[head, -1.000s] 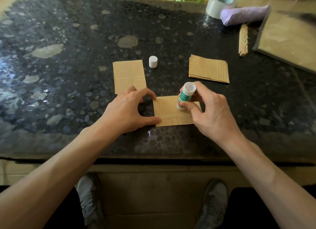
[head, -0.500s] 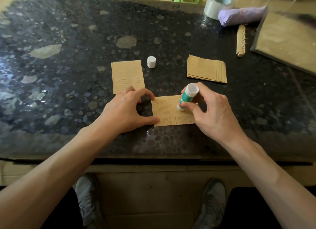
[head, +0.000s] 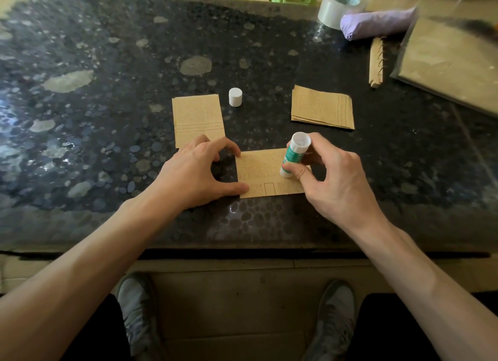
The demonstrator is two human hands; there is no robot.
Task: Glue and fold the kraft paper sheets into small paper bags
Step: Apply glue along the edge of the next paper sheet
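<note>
Kraft paper sheet (head: 265, 172) in work lies flat near the front edge of the surface (head: 107, 64), about midway along it, printed side up. The left hand (head: 194, 177) is spread, with thumb and forefinger tip pressing the sheet's left edge down. The right hand (head: 336, 182) grips an uncapped glue stick (head: 295, 156), its lower end set on the right part of the sheet. The stick's white cap (head: 235, 97) stands apart, further back. I judge this to be the gluing step on this sheet, with no fold in it yet that I can see.

Just behind the left hand lies a narrower kraft piece (head: 198, 119) that looks already folded, perhaps one bag done or nearly so. Behind the right hand a small stack of sheets (head: 323, 107) waits, so most of the work seems left.

As to containers, a clear sleeve or box (head: 452, 61) sits at the far right corner with what looks like brown paper inside; I cannot tell how much. A tape roll (head: 339, 6) and a purple bundle (head: 377, 23) lie at the back edge beside it.
</note>
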